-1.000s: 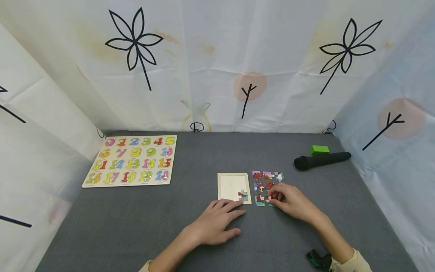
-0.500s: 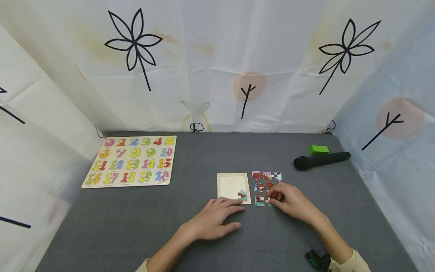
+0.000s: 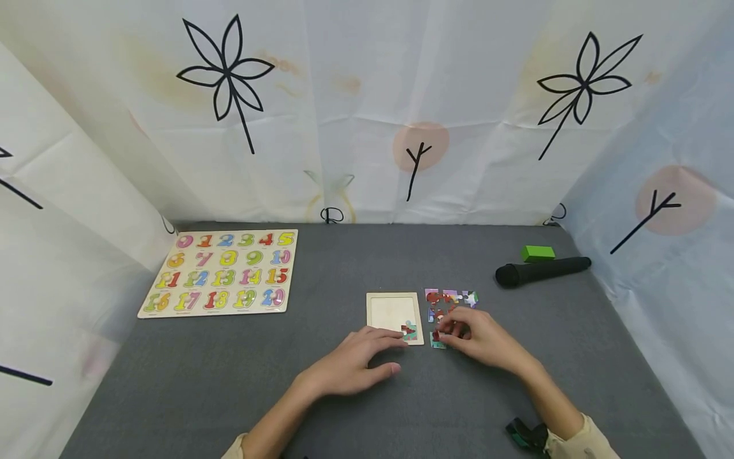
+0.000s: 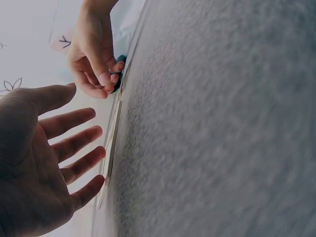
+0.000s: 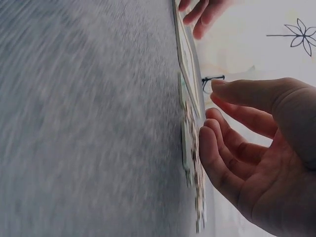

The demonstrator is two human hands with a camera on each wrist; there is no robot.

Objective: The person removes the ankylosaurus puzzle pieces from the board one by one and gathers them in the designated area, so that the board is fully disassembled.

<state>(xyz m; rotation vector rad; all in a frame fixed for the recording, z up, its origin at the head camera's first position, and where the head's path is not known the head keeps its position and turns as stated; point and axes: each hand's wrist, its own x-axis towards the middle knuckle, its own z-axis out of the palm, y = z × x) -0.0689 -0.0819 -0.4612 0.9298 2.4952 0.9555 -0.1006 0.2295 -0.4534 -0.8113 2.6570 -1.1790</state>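
Observation:
A small wooden puzzle tray (image 3: 390, 312) lies on the table with one jigsaw piece (image 3: 410, 331) in its lower right corner. My left hand (image 3: 344, 368) has its fingers spread, their tips over the tray's lower edge. To the tray's right lie several loose jigsaw pieces (image 3: 434, 298), partly covered by my right hand (image 3: 484, 338). Its thumb and index finger are above the lower left loose piece (image 3: 437, 342). In the right wrist view the fingers of the right hand (image 5: 261, 143) bend loosely, with no piece seen between them; the loose pieces (image 5: 185, 143) lie flat below.
At the left is a number puzzle board (image 3: 218, 273). A black microphone (image 3: 541, 271) and a green block (image 3: 538, 254) lie at the back right. Near the right sleeve is a black object (image 3: 524, 435). Patterned white cloth (image 3: 355, 95) hangs around the table.
My right hand has moved left from the lower right loose piece to above the lower left one. My left hand has drawn back slightly to the left.

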